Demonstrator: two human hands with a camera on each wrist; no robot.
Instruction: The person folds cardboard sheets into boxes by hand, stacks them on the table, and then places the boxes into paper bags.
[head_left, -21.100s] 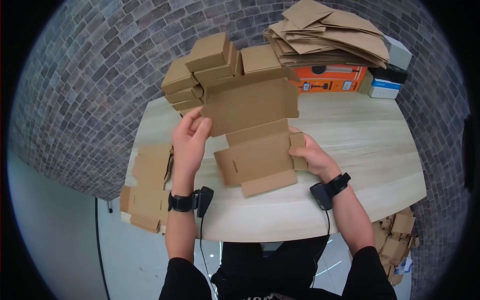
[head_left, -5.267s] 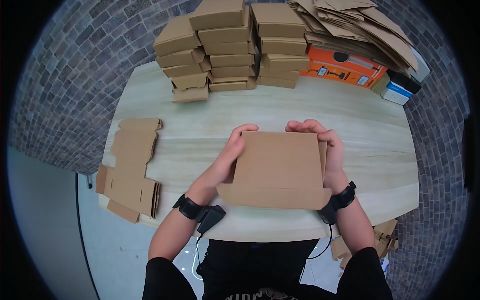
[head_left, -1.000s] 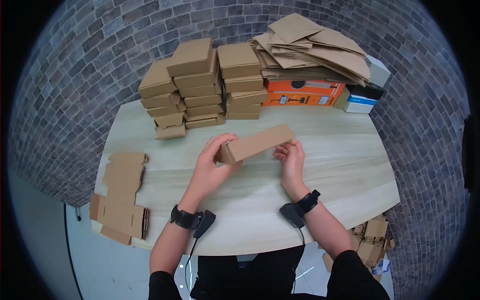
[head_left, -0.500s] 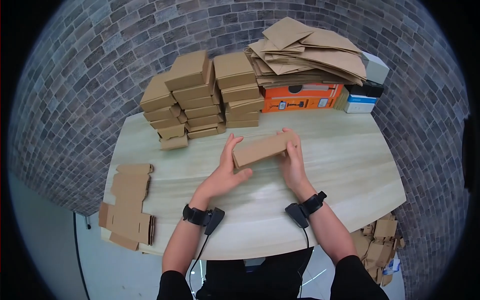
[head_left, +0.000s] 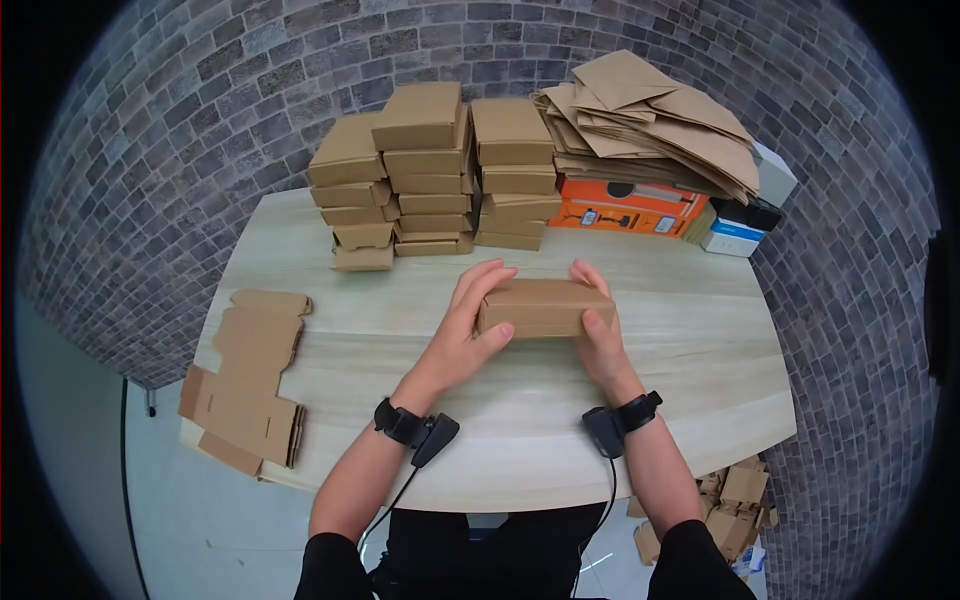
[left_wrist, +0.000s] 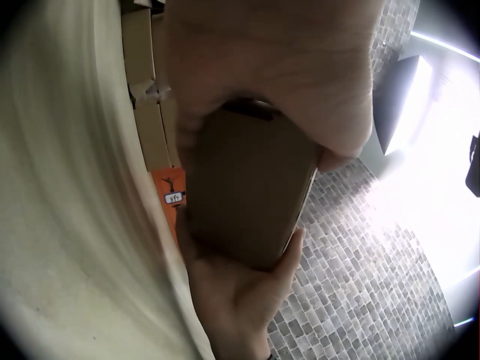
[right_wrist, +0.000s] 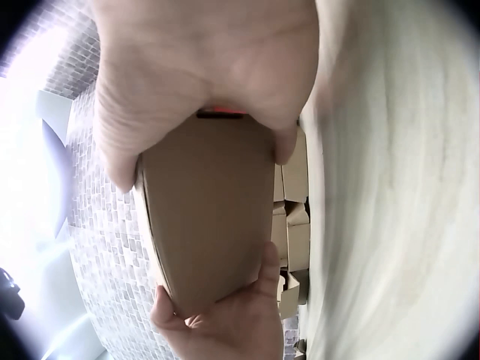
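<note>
A folded brown cardboard box (head_left: pixel 545 308) is held between both hands, its long narrow side facing me in the head view. My left hand (head_left: pixel 462 335) grips the left end, thumb at the near lower corner and fingers behind. At the other end my right hand (head_left: pixel 603 335) grips it, thumb pressed on the near face and fingers round the far side. In the right wrist view, the box's broad face (right_wrist: pixel 210 210) spans from one hand to the other. The left wrist view shows the box (left_wrist: pixel 247 187) in shadow, with both hands around its ends.
Stacked folded boxes (head_left: pixel 420 170) stand at the back of the table (head_left: pixel 690 350). Right of them, flat cardboard sheets (head_left: pixel 650 125) lie on an orange box (head_left: pixel 630 208). Unfolded cardboard blanks (head_left: pixel 250 385) lie at the left edge. More cardboard (head_left: pixel 735 510) is on the floor.
An open blank was in the hands at first; now a closed box is. The back stacks have grown. Within the last second the box turned from a slant to level, and both hands closed on its ends.
</note>
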